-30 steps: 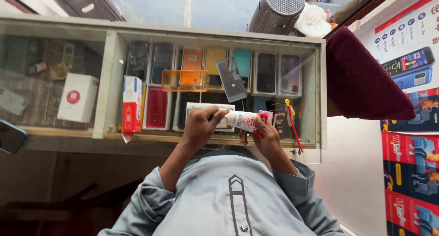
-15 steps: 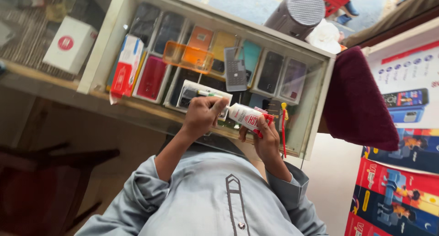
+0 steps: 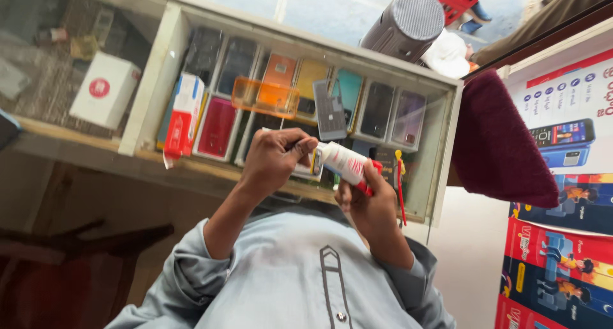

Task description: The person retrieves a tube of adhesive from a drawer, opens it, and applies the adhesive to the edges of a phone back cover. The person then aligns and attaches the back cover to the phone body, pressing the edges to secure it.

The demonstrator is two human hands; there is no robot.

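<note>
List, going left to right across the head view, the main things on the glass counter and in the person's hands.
White box with a red dot → red and white carton → orange plastic tray → left hand → white and red tube → right hand → red pen → maroon cloth.

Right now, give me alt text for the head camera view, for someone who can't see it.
Two hands hold a small white and red tube over a glass display counter: the right hand grips its body while the left hand pinches its end. Under the glass lie rows of coloured phone cases, with a red and white box standing on the counter.
</note>
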